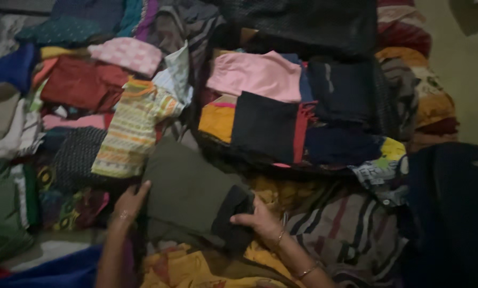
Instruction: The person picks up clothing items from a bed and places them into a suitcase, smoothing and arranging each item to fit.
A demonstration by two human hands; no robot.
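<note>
Nearest the camera, two bare forearms come up from the bottom edge over a yellow cloth [196, 266] that lies crumpled between them. The right hand [257, 220] has bangles at the wrist and closes its grip on the dark end [233, 213] of an olive garment [188, 189], thumb on top and fingers tucked under the fold. The left hand [128, 205] lies flat and open on the garment's left edge, fingers spread and pointing away, holding nothing. The olive garment lies between the two hands, its long axis running from the near right corner up and away to the far left; the right hand is at its near end, the left hand beside its middle, so both touch it and the right one has the firmer hold.

Just beyond it lies a striped yellow top [132, 130], touching the olive garment's far edge. To the right is a striped grey cloth [345, 224]. Farther off stands a stack of folded clothes with a black piece [265, 128] and a pink piece [255, 74] on top, and a red piece [81, 82] lies well to the left.

The light is dim and the picture blurred: what the clothes rest on is hidden, the right fingertips are out of sight under the fold, and the dark mass [452, 208] at the right edge cannot be made out
</note>
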